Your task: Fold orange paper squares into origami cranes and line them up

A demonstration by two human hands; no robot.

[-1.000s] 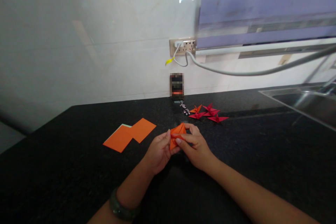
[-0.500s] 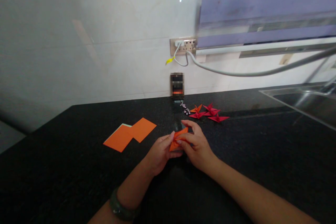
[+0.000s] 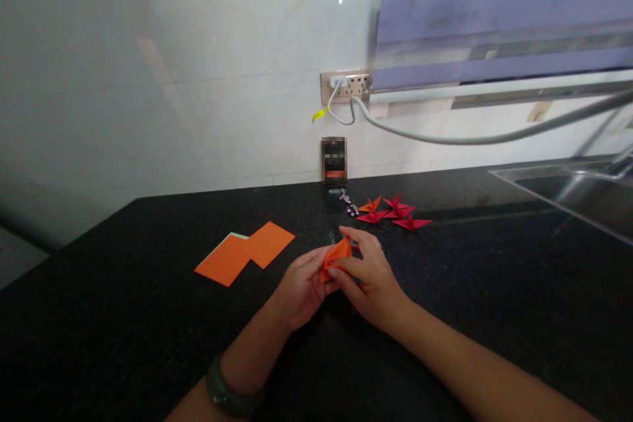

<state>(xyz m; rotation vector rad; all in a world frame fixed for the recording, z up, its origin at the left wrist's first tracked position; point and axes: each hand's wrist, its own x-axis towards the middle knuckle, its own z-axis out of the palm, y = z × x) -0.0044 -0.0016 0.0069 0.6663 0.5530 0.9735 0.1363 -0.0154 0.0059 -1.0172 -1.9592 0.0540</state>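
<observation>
A partly folded piece of orange origami paper [image 3: 337, 256] is held up between both hands over the dark counter. My left hand [image 3: 305, 282] grips its left side, fingers underneath and thumb along the edge. On the right, my right hand [image 3: 366, 274] pinches the lower part of the paper between thumb and fingers. The fingers cover part of the folds. Flat orange paper squares [image 3: 270, 244] lie to the left, overlapping, with a pale edge showing beneath. Beyond the right hand sit several red paper cranes [image 3: 411, 223] and one orange paper crane [image 3: 370, 205].
A phone-like device [image 3: 334, 161], blurred out, leans against the wall with a beaded strap [image 3: 351, 208] by it. A wall socket [image 3: 345, 87] carries a plug and a grey cable. A sink [image 3: 583, 188] is set into the black counter [image 3: 123, 323] at right.
The orange paper has been turned between the fingers and now shows a taller, pointed face. My left thumb has shifted along its edge. The loose squares and cranes stay put.
</observation>
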